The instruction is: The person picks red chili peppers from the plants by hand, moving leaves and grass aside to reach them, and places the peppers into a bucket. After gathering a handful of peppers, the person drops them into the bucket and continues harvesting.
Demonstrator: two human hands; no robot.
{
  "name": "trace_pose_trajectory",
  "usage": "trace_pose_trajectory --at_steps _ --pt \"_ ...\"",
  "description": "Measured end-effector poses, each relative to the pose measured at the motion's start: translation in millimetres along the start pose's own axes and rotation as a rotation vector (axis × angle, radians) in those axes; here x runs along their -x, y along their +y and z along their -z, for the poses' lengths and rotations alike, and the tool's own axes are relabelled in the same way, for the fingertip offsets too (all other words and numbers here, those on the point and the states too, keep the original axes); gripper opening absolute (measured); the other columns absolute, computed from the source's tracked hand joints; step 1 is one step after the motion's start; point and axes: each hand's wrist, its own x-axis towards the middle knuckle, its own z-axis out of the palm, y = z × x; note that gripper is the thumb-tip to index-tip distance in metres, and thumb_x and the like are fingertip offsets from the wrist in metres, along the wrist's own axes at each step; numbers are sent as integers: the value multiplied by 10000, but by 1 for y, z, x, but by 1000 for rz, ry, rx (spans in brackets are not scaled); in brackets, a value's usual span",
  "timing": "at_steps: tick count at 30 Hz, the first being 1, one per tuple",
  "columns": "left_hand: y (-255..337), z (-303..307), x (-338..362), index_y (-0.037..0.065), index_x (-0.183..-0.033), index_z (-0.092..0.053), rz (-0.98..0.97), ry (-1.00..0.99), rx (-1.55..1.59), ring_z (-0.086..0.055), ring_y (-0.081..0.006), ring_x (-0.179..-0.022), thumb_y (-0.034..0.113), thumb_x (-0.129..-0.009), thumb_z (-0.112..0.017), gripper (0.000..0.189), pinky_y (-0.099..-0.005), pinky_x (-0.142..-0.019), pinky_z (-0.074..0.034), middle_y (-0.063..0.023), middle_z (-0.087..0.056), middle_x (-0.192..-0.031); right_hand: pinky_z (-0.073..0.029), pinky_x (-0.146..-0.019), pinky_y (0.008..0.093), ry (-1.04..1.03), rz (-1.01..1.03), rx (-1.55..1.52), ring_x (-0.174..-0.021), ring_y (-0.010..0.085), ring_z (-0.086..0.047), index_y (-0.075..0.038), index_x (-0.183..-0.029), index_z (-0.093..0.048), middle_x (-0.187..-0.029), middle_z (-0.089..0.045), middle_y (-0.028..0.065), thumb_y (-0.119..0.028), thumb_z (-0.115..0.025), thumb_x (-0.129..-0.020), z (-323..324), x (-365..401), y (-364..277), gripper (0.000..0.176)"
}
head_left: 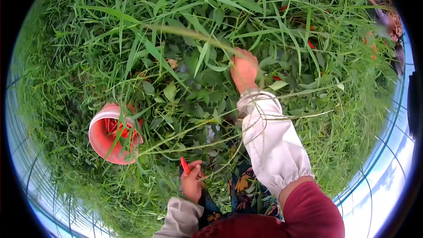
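Observation:
Near my lap, at the bottom of the head view, my left hand [191, 186] is closed on a red chili pepper [185, 165], which sticks up past the fingers. My right hand [245, 71] reaches forward into the leafy plants [211, 79], its fingers curled among the leaves; whatever they grip is hidden. A red chili [276, 78] shows in the foliage just right of that hand. To the left, a pinkish-red bucket [93, 137] lies tilted in the grass, its mouth facing me, with several red chilies [118, 128] inside.
Tall grass [163, 0] and thin seed stalks [304, 115] cross over the plants and in front of my right arm. More red chilies [311, 45] show at the upper right. Something purple and brown [387, 20] is at the far right edge. Netting [387, 150] appears along the sides.

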Motion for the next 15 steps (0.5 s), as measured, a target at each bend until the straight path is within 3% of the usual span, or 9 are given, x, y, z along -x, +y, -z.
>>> trace_pose_trajectory --at_steps 3,7,8,9,11,12,15 --pt "15 -22 0 -3 -1104 -609 -63 -38 -10 -540 -143 -641 123 -925 -597 219 -326 -639 -499 -23 -541 -700 -453 -788 432 59 53 -218 -891 311 -598 -87 -996 -626 -907 -640 104 -152 -667 -820 17 27 5 192" --pt "32 -48 -6 -8 -1114 -609 -147 -105 -31 -564 -167 -668 139 -940 -579 229 -337 -663 -507 -41 -560 -729 -454 -766 454 -42 93 -354 -854 350 -596 -51 -1015 -603 -897 -637 127 -176 -691 -832 48 64 -4 239" --pt "33 -43 -11 -6 -1215 -565 -172 -199 -36 -618 -200 -807 165 -955 -561 311 -349 -756 -514 -87 -630 -863 -463 -755 452 -79 99 -341 -840 349 -598 -46 -1016 -600 -885 -636 123 -183 -687 -838 65 79 -15 241" --pt "37 -52 -10 -6 -1215 -565 -175 -198 -40 -618 -200 -807 165 -955 -561 311 -349 -756 -514 -87 -630 -863 -471 -745 450 -115 105 -326 -825 349 -601 -40 -1017 -598 -874 -636 120 -191 -683 -845 84 95 -28 244" --pt "48 -79 -6 4 -1322 -488 -255 -146 20 -620 -229 -1007 187 -968 -543 402 -367 -875 -491 -136 -654 -1055 -492 -741 428 -267 72 -527 -829 336 -619 -44 -1016 -598 -864 -637 117 -217 -672 -854 109 137 -46 249" --pt "49 -83 -7 16 -1390 -414 -269 -175 85 -574 -244 -1144 195 -970 -539 473 -393 -957 -456 -157 -623 -1202 -501 -711 410 -330 169 -530 -830 304 -628 -49 -1015 -589 -841 -629 115 -238 -670 -845 121 154 -53 267" --pt "50 -81 -17 21 -1386 -414 -205 -201 132 -602 -250 -1092 176 -966 -540 465 -397 -943 -476 -131 -639 -1147 -512 -695 399 -495 392 -621 -802 279 -637 -51 -1005 -574 -803 -615 99 -271 -669 -834 136 193 -68 295"
